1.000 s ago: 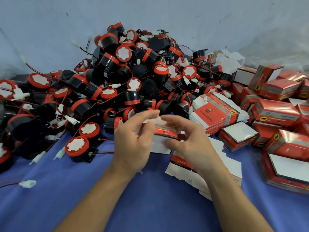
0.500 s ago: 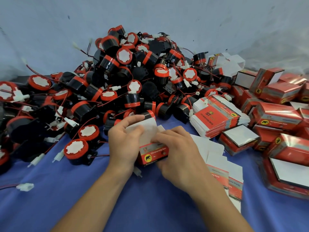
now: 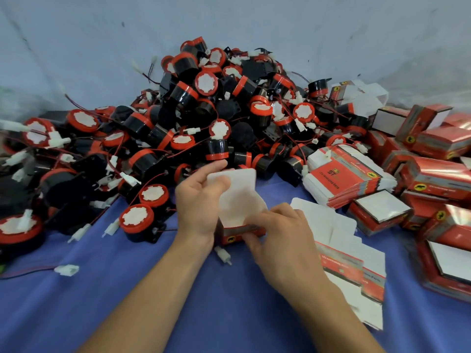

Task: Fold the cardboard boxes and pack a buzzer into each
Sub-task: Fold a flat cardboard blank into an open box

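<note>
While both of my hands work low over the blue cloth [image 3: 229,314], neither one holds a buzzer. My left hand [image 3: 198,207] curls round the left side of a small red cardboard box [image 3: 235,234], and its thumb and fingers keep the tall white inner flap [image 3: 237,194] upright. My right hand [image 3: 280,238] pinches the box's right front corner with bent fingers. The box stands on the cloth between my two grips and touches both, with its mouth open upward.

I judge this box half made: the sides are squared, the top is unclosed, and I can see nothing inside. A stray white plastic connector [image 3: 223,254] lies just below it. Beside my right wrist lies a loose spread of flat red-and-white cardboard blanks [image 3: 351,263], all unfolded.

Past my left hand, the nearest round black plastic buzzer with a red cap [image 3: 137,220] lies close to my fingers but apart from them. It sits at the foot of a large heap of buzzers [image 3: 216,110] that rises towards the grey wall [image 3: 102,47]. Right of the heap is a neat stack of flat blanks [image 3: 341,179], and beyond that a crowd of squared-up red boxes [image 3: 433,174]. I cannot tell whether those are filled. Judging by the size of the heap, most of the packing is left to do.
</note>
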